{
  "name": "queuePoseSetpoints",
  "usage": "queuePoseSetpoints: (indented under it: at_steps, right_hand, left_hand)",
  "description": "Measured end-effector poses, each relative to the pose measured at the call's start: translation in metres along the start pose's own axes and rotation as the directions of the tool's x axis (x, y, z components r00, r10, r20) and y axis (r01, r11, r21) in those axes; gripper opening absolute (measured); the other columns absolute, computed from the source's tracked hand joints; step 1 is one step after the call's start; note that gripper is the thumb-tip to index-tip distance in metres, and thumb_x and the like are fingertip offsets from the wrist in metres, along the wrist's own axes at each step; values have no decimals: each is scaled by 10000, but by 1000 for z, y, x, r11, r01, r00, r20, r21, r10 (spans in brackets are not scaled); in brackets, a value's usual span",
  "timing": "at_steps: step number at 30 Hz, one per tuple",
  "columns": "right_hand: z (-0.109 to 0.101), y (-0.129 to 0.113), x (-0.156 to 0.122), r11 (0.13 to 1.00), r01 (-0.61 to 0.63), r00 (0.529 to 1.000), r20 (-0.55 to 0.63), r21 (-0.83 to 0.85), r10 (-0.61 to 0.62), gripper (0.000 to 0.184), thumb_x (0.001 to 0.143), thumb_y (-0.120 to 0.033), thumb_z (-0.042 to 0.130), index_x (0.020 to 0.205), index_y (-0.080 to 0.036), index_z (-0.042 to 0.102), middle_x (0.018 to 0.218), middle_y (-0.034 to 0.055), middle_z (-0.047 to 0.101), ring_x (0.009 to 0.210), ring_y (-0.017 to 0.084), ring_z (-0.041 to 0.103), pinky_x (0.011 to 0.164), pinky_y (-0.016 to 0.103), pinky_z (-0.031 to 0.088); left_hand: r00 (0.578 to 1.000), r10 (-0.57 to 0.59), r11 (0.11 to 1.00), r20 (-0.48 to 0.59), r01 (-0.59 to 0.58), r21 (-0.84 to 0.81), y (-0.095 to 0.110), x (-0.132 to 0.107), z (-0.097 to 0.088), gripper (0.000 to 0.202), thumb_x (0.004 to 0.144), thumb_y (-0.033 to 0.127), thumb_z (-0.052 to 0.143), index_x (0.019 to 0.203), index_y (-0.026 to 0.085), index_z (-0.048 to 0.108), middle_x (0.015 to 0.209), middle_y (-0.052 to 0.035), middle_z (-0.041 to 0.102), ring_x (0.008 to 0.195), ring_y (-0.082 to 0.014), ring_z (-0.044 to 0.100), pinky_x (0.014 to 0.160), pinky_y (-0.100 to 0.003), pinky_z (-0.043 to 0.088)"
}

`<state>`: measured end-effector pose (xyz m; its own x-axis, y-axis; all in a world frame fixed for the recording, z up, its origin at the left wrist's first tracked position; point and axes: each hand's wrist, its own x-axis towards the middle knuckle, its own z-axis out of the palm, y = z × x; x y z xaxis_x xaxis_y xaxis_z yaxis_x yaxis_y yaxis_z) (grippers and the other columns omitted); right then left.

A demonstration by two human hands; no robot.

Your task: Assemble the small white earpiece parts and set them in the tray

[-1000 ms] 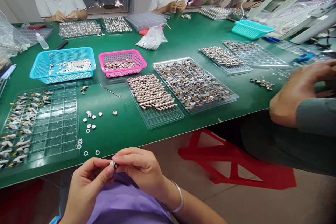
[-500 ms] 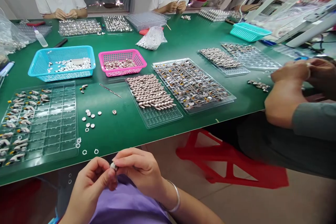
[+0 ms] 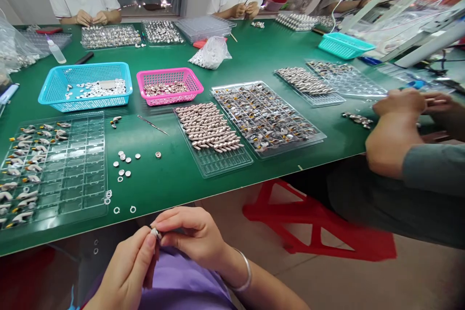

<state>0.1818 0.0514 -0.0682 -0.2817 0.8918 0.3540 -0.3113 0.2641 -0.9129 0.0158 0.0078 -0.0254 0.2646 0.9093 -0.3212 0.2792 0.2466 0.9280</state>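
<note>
Over my lap, just off the table's near edge, a small rounded white-and-silver part (image 3: 156, 233) sits between my two hands. My left hand (image 3: 127, 264) is closed on it from the left, thumb on top. From the right, my right hand (image 3: 198, 235) pinches the same part between thumb and fingertips. Its far side is hidden by the fingers. Closest on the tabletop lie thin white rings (image 3: 132, 209) and several small round silver caps (image 3: 128, 173). A clear tray (image 3: 87, 179) to the left is partly filled with small curved pieces with orange ends.
Behind are a blue basket (image 3: 47, 92) of white pieces, a pink basket (image 3: 145, 77) of copper-coloured pieces and metal tweezers (image 3: 152, 125). Two filled trays (image 3: 232, 167) (image 3: 319, 138) stand mid-table. A co-worker's hands (image 3: 399, 106) work at right, beside a red stool (image 3: 319, 237). Other people sit opposite.
The fingers of my left hand have closed in and its thumb now lies extended along the part, which has tilted slightly. My right hand keeps its pinch. The co-worker's hands have shifted a little.
</note>
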Motion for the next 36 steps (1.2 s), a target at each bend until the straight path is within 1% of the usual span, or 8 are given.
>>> queuePoseSetpoints:
  at_steps: [3,6,11,17,22,27,32,36]
  right_hand:
    - [-1,1,1,1000,-1,1000,-3,18,1,258,767,-135,784,996,-252,771,937,45,777,825,162,748,750,234,622]
    - [1,2,0,998,-18,997,-69,62,22,237,733,-146,816,942,-254,784,882,37,778,760,148,743,701,218,623]
    - [7,7,-3,980,-91,981,-153,177,119,188,698,-197,850,870,-247,792,832,42,780,713,162,746,669,238,634]
    - [12,10,-4,958,-114,971,-176,262,164,180,691,-192,856,837,-277,795,827,30,777,695,155,745,641,228,642]
    - [14,12,-6,958,-128,958,-218,257,186,160,678,-214,868,806,-277,796,805,25,771,664,150,733,595,221,640]
    - [15,9,-5,968,-99,964,-218,231,151,181,679,-176,862,809,-283,797,807,24,774,685,142,740,634,201,638]
    - [16,4,-4,973,-117,957,-238,201,165,137,675,-201,862,778,-263,797,791,41,770,661,158,736,598,223,643]
    - [19,4,-7,975,-89,949,-280,203,145,136,678,-209,864,782,-263,796,793,42,769,662,161,735,579,224,641]
  left_hand:
    - [1000,-17,1000,-13,17,7,0,1,0,472,971,538,348,636,224,457,513,44,469,490,-117,431,529,-219,389]
    - [1000,-20,1000,-7,20,2,3,3,3,476,960,557,351,634,226,452,503,48,446,469,-117,409,501,-225,372]
    - [995,69,996,-65,-66,57,8,7,5,477,954,545,369,608,226,443,497,48,422,450,-113,385,470,-227,347]
    - [981,154,985,-117,-144,92,9,7,8,443,970,476,368,622,225,475,495,49,423,414,-105,374,427,-217,333]
    - [958,243,960,-153,-215,177,8,9,10,411,977,414,359,631,227,480,523,35,479,438,-111,421,428,-202,358]
    - [932,333,921,-141,-290,261,7,9,11,362,983,327,347,664,234,490,566,25,548,477,-115,500,467,-186,406]
    - [895,414,878,-168,-344,332,2,8,13,325,975,264,360,685,239,506,563,29,558,454,-113,515,453,-187,404]
    - [886,431,871,-169,-360,333,-1,9,13,299,973,246,366,717,239,520,588,27,568,473,-112,532,473,-184,416]
